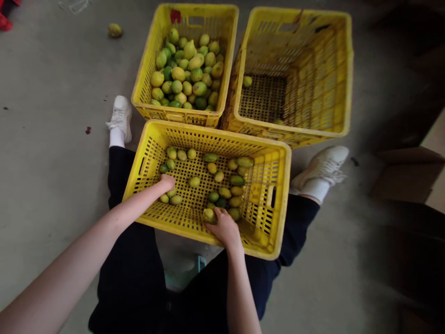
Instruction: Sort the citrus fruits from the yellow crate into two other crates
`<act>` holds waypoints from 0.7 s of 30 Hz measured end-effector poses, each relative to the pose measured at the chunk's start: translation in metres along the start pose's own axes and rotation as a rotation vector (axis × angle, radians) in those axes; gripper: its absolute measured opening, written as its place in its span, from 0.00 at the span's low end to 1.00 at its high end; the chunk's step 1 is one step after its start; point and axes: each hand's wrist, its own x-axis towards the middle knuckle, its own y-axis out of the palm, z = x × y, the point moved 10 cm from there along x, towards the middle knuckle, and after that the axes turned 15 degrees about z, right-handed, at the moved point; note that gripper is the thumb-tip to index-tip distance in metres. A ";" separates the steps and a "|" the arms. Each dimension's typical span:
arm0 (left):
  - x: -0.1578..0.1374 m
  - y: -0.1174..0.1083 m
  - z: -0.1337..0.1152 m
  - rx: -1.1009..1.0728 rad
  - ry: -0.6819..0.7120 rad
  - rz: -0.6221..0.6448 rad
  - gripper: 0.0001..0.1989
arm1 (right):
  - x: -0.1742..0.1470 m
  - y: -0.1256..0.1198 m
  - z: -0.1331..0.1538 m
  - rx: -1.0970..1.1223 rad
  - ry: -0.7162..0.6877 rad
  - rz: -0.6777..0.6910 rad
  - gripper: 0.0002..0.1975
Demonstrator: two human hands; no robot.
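My right hand (pixel 226 226) is wrapped round a yellow-green lemon (pixel 209 215) near the front wall of the nearest yellow crate (pixel 262 195). Inside the same crate, further left, my left hand (pixel 167 182) is curled downward with its fingers mostly hidden; whatever it may hold does not show. Just below that hand lie several lemons (pixel 175 200). A single lemon (pixel 194 182) rests on the perforated floor between my hands. To the right sits a looser group of green and yellow lemons (pixel 236 190), and a few more (pixel 181 155) lie along the back left.
Behind stand two more yellow crates: the left one (pixel 139 88) is heaped with lemons, while the deep right one (pixel 320 88) shows a small lemon (pixel 247 81) inside. A stray lemon (pixel 115 30) lies on the floor. Cardboard boxes (pixel 406 176) stand at right.
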 end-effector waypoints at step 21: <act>0.020 -0.027 -0.114 0.182 0.166 -0.158 0.17 | -0.005 -0.020 0.003 0.109 -0.102 -0.241 0.24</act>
